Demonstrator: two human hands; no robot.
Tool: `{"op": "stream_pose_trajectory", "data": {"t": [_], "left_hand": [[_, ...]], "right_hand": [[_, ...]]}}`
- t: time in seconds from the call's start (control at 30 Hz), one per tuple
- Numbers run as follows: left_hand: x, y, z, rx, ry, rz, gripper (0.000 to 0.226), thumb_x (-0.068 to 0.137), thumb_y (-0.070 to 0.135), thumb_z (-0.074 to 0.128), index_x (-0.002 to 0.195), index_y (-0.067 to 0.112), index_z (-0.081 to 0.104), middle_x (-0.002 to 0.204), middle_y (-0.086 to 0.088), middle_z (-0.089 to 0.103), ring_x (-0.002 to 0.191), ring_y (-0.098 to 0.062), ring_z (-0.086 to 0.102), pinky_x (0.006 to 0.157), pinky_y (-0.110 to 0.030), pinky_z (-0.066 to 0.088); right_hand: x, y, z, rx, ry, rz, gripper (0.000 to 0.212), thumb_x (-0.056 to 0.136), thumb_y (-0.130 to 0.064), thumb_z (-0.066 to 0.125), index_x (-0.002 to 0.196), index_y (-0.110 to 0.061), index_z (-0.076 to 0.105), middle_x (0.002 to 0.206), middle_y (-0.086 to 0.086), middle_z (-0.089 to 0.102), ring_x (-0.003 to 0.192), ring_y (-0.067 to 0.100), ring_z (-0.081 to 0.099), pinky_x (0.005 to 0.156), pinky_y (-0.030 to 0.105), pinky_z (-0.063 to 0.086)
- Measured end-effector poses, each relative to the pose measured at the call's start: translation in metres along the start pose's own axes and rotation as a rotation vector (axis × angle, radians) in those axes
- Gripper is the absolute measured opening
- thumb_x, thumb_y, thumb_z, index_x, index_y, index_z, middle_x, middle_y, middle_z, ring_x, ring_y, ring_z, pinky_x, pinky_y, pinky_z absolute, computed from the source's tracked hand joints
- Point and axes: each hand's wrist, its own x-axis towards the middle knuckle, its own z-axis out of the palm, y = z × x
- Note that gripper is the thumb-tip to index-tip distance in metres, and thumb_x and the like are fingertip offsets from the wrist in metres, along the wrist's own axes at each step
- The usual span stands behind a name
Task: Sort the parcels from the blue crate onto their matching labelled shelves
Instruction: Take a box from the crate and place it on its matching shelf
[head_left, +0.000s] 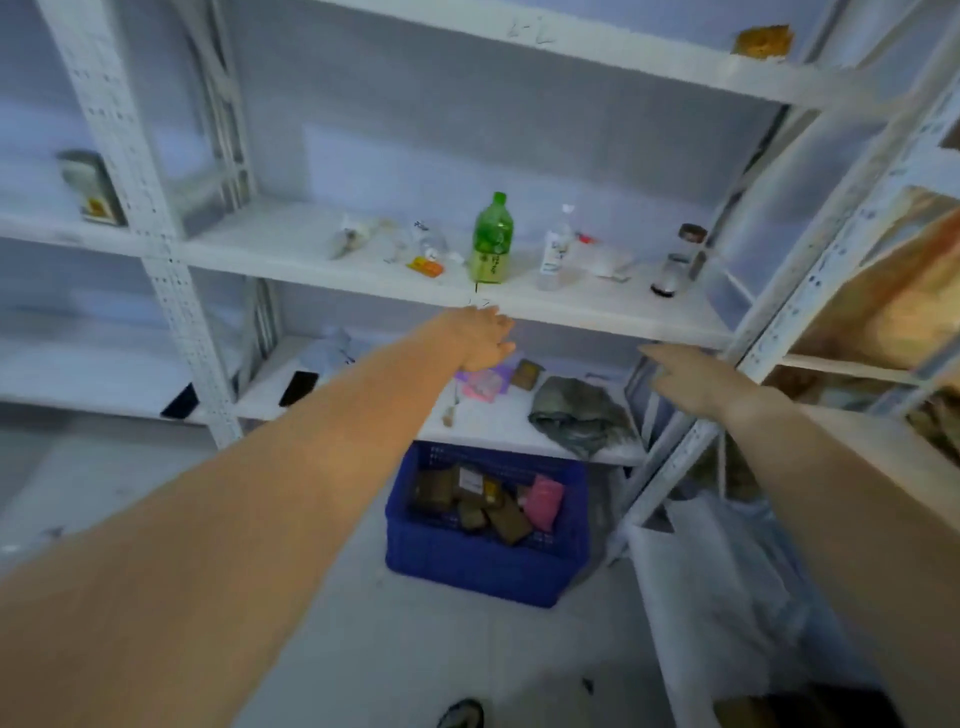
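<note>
The blue crate (483, 566) stands on the floor under the white shelving and holds several brown parcels (470, 506) and a pink one (543, 501). My left hand (480, 338) reaches out just under the front edge of the middle shelf (597, 312), fingers apart, holding nothing. My right hand (691, 376) is stretched toward the right end of the same shelf, fingers apart and empty. On the lower shelf (498, 431) lie a pink-purple packet (483, 382), a small brown parcel (527, 374) and a grey-green bag (579, 413).
The middle shelf carries a green bottle (492, 241), a clear bottle (557, 249), a dark-capped jar (678, 262) and small packets. A yellow item (762, 40) sits on the top shelf. A second rack (852, 218) stands at right. White bags (727, 582) lie on the floor.
</note>
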Motion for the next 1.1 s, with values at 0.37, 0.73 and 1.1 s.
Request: {"op": "stream_pose_trajectory", "data": {"t": [0.37, 0.73, 1.1], "left_hand": [[0.123, -0.044, 0.142, -0.162, -0.202, 0.003, 0.058, 0.100, 0.042, 0.017, 0.150, 0.013, 0.013, 0.159, -0.006, 0.012, 0.145, -0.023, 0.018, 0.117, -0.043, 0.020], [0.229, -0.087, 0.326, -0.406, -0.457, -0.177, 0.052, 0.102, 0.034, 0.020, 0.149, 0.012, 0.021, 0.157, -0.008, 0.020, 0.143, -0.025, 0.021, 0.117, -0.039, 0.021], [0.301, -0.107, 0.587, -0.609, -0.706, -0.230, 0.056, 0.102, 0.038, 0.015, 0.151, 0.015, -0.003, 0.160, 0.003, -0.003, 0.146, -0.009, -0.005, 0.116, -0.023, -0.001]], "right_hand": [[0.146, 0.031, 0.099, -0.022, -0.228, 0.031, 0.054, 0.100, -0.028, 0.041, 0.150, -0.015, 0.025, 0.156, 0.009, 0.026, 0.140, 0.026, 0.031, 0.115, 0.033, 0.026], [0.301, 0.024, 0.305, 0.185, -0.696, 0.090, 0.053, 0.099, -0.029, 0.041, 0.149, -0.020, 0.026, 0.155, 0.005, 0.029, 0.138, 0.025, 0.034, 0.108, 0.034, 0.031], [0.428, 0.051, 0.580, 0.484, -0.874, 0.228, 0.052, 0.100, -0.027, 0.040, 0.150, -0.024, 0.024, 0.156, -0.006, 0.025, 0.141, 0.015, 0.030, 0.112, 0.030, 0.028]]}}
